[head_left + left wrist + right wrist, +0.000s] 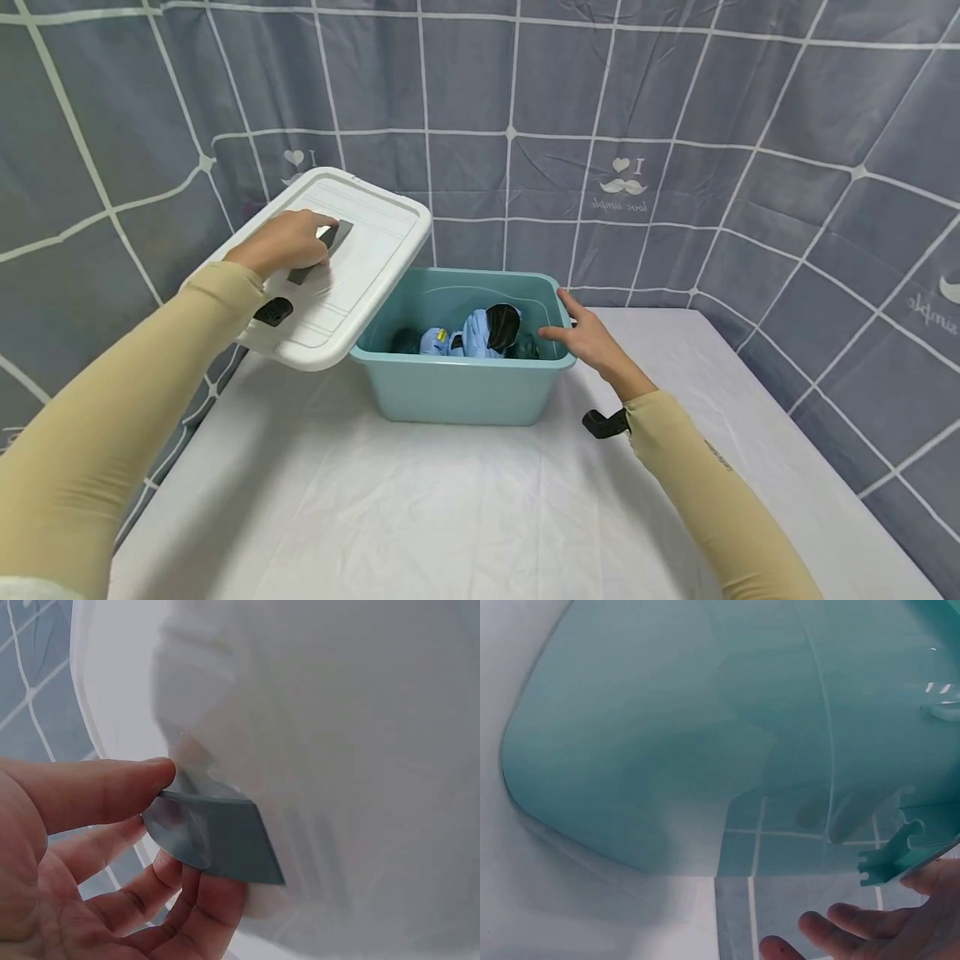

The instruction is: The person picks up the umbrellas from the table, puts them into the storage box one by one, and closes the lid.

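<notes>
In the head view a white lid (367,242) is held tilted at the left, over the left end of a teal storage bin (465,390). My left hand (288,243) grips the lid by its dark grey handle (225,836); the left wrist view has the thumb on one side and curled fingers on the other. At the bin's right end, my right hand (592,337) rests on the rim, thumb over it. Its fingers (832,930) look fairly straight, below the rim in the right wrist view. Inside the bin lie light blue bundles (480,333) with a black part, partly hidden.
The bin stands on a table with a white cloth (480,508). Grey curtains (465,75) with white grid lines hang behind and along both sides. A dark green item (525,346) shows low inside the bin.
</notes>
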Demonstrator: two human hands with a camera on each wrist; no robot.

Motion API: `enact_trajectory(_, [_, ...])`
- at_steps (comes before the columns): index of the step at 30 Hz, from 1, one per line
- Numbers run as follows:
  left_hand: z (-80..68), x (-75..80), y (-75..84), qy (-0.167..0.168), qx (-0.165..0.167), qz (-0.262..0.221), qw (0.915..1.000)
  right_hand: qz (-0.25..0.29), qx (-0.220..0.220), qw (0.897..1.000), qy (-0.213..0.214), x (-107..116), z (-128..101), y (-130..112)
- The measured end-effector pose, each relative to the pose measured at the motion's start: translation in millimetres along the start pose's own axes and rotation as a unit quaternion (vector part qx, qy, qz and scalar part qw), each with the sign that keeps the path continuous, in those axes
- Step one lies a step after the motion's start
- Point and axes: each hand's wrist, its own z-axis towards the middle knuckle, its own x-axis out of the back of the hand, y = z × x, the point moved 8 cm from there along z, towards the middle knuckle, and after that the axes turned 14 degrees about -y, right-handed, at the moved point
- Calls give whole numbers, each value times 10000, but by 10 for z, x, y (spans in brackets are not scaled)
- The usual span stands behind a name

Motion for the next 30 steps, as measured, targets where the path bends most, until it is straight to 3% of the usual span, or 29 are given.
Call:
enact_trajectory(4, [47, -12, 152, -61, -235, 120, 9996, -29, 8, 10000, -9, -11, 18, -13])
enact_trajectory(18, [306, -141, 610, -602, -590, 386, 9957, -2, -72, 9999, 103, -3, 35, 12])
enact_trajectory(25, [370, -256, 855, -814, -1078, 635, 9888, 15, -73, 9999, 115, 4, 33, 25])
enact_trajectory(30, [411, -383, 982, -1058, -1214, 834, 9834, 64, -39, 9999, 142, 0, 38, 21])
